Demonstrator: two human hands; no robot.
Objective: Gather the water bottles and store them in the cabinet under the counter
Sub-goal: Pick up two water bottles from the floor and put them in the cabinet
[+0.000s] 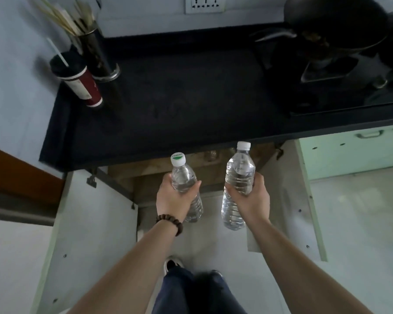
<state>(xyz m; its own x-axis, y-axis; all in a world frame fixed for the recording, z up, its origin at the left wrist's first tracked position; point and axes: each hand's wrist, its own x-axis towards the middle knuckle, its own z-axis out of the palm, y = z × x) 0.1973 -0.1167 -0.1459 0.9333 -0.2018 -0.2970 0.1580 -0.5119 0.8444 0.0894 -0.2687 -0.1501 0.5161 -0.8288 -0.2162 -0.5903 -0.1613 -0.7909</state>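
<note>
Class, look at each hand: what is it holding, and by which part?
The left hand grips one water bottle around its middle; the right hand grips another water bottle around its middle.

Left hand [171, 198] gripping green-capped bottle [186, 189], right hand [251, 200] gripping white-capped bottle [237, 184] — cabinet [127, 177] seemingly open.

Both bottles were clear: the left bottle [183, 180] wore a white cap marked green, the right bottle [238, 175] a plain white cap. The surface [173, 103] was black. A cup [82, 82] at far left was dark red with white bands and a black lid. The cabinet doors [93, 223] were white, edged pale green. A bracelet [170, 220] of brown beads circled the left wrist. The trousers [195, 291] were dark blue.
</note>
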